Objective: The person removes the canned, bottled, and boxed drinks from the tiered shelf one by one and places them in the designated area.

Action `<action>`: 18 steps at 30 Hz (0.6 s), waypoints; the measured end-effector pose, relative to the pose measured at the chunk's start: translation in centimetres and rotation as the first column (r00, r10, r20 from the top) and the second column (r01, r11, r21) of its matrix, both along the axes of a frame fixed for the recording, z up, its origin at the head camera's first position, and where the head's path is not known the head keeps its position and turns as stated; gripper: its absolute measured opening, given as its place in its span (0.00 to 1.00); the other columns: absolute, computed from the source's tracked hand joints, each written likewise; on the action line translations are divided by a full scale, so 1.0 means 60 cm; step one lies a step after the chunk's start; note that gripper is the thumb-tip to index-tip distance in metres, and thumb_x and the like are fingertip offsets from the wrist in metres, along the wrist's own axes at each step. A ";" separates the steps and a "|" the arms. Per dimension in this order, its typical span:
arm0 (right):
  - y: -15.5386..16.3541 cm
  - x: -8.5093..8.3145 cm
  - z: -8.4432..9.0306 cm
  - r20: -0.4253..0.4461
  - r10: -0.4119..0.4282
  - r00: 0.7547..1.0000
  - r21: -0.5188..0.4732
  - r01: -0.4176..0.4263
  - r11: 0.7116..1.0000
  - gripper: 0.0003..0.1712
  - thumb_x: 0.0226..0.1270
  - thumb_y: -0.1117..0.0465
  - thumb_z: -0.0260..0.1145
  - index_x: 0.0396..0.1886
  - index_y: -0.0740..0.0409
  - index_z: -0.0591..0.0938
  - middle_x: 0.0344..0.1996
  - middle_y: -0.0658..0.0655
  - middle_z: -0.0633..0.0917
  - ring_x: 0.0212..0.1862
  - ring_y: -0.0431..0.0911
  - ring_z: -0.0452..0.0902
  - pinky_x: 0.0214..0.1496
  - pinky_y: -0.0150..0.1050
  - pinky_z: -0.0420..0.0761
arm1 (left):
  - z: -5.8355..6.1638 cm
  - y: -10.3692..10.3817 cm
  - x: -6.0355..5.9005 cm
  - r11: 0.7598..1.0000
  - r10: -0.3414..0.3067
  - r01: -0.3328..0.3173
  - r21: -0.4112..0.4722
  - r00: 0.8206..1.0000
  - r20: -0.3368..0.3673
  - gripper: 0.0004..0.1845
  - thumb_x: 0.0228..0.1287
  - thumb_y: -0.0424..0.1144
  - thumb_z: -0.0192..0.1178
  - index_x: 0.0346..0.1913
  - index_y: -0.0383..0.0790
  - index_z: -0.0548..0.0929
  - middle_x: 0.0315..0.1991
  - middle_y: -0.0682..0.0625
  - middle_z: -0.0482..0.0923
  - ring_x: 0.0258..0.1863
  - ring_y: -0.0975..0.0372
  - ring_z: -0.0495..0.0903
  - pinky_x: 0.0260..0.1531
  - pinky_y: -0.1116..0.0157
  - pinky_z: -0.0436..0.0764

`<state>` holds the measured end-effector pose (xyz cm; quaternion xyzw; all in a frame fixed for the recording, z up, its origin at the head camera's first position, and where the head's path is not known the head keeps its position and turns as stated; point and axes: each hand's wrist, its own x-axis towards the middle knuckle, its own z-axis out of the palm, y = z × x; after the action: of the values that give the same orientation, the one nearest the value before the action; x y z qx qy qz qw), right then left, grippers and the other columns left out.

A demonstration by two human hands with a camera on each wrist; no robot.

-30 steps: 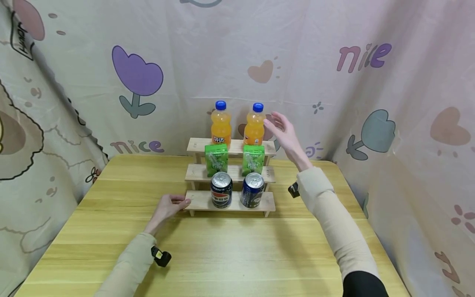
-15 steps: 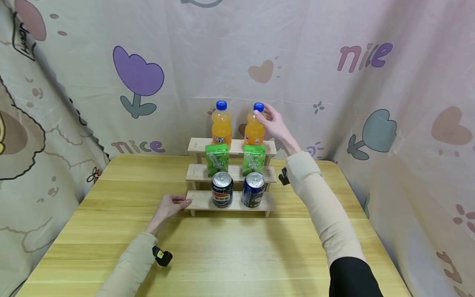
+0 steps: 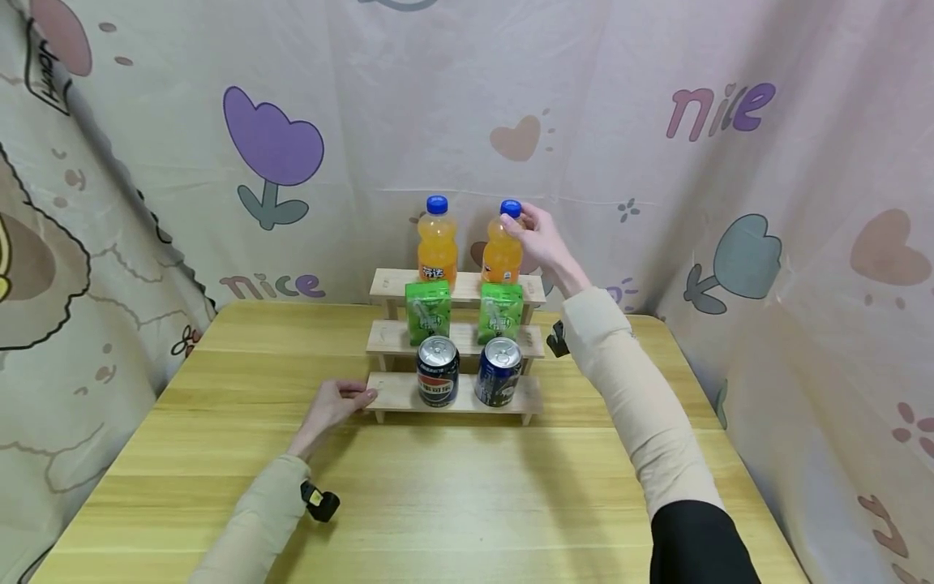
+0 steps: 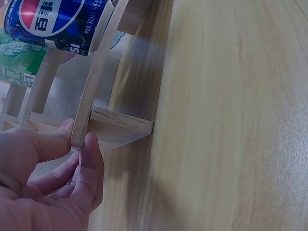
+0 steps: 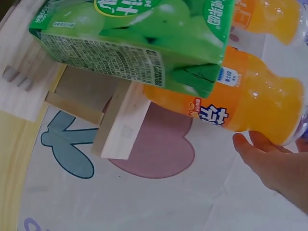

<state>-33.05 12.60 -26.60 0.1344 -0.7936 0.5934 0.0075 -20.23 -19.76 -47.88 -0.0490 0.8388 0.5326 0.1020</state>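
My left hand (image 3: 332, 412) pinches the left end of the lowest step of a three-step wooden display stand (image 3: 390, 394). Seen from the left wrist, thumb and fingers (image 4: 90, 166) clasp that board's edge from both sides. Up on the top step, an orange soda bottle (image 3: 502, 258) with a blue cap stands at the right. My right hand (image 3: 546, 246) grips its upper part just below the cap; the right wrist view has the fingertips (image 5: 243, 143) against the plastic, with the far side of the grasp hidden.
A matching orange bottle (image 3: 437, 247) stands left on the top step. Two green juice cartons, a left carton (image 3: 428, 315) and a right carton (image 3: 499, 312), occupy the middle step. Below are a black can (image 3: 438, 375) and a blue can (image 3: 499, 377). Patterned curtain (image 3: 409, 105) hangs behind the table (image 3: 438, 503).
My right hand has moved left from beside the right orange bottle and closed around its upper part. The left hand keeps its pinch on the stand, and the drinks have stayed put.
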 end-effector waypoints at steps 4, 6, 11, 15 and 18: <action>0.001 0.000 0.005 -0.005 -0.013 1.000 0.029 0.013 0.999 0.19 0.65 0.55 0.54 0.52 0.59 0.71 0.51 0.62 0.76 0.52 0.49 0.70 0.63 0.44 0.66 | 0.001 -0.001 0.000 1.000 -0.002 0.002 -0.017 1.000 0.006 0.25 0.57 0.46 0.59 0.50 0.28 0.74 0.42 0.38 0.80 0.32 0.64 0.79 0.42 0.59 0.80; 0.002 0.001 0.009 -0.003 -0.015 1.000 0.025 0.015 1.000 0.19 0.65 0.56 0.54 0.52 0.60 0.71 0.51 0.63 0.75 0.52 0.50 0.70 0.63 0.45 0.67 | 0.001 -0.002 0.001 1.000 -0.003 0.003 -0.021 1.000 0.005 0.25 0.57 0.45 0.59 0.50 0.28 0.74 0.42 0.38 0.79 0.33 0.63 0.79 0.42 0.59 0.80; 0.024 0.005 0.022 0.011 -0.032 0.999 -0.021 0.032 0.999 0.21 0.64 0.56 0.55 0.53 0.61 0.70 0.49 0.60 0.75 0.50 0.48 0.69 0.62 0.46 0.67 | 0.001 -0.002 0.001 1.000 -0.013 0.013 -0.022 1.000 -0.012 0.25 0.57 0.45 0.59 0.50 0.27 0.74 0.42 0.37 0.80 0.33 0.63 0.80 0.41 0.58 0.80; 0.059 0.009 0.031 0.021 -0.040 0.999 -0.077 0.041 0.996 0.20 0.63 0.56 0.57 0.52 0.59 0.71 0.46 0.56 0.77 0.47 0.46 0.70 0.62 0.47 0.66 | 0.000 -0.001 -0.001 1.000 -0.015 0.014 -0.027 1.000 -0.026 0.23 0.58 0.44 0.59 0.49 0.27 0.74 0.42 0.36 0.80 0.33 0.62 0.80 0.40 0.58 0.80; 0.092 0.013 0.031 0.034 -0.067 0.997 -0.096 0.070 0.993 0.20 0.62 0.55 0.58 0.52 0.57 0.72 0.45 0.55 0.76 0.47 0.45 0.69 0.63 0.48 0.65 | -0.001 -0.002 -0.002 0.999 -0.012 0.011 -0.032 0.999 -0.036 0.23 0.58 0.43 0.59 0.49 0.28 0.75 0.41 0.36 0.80 0.32 0.62 0.80 0.39 0.59 0.81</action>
<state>-32.30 18.11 -24.75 0.0974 -0.7679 0.6328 0.0221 -20.32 -19.86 -47.95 -0.0362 0.8491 0.5193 0.0891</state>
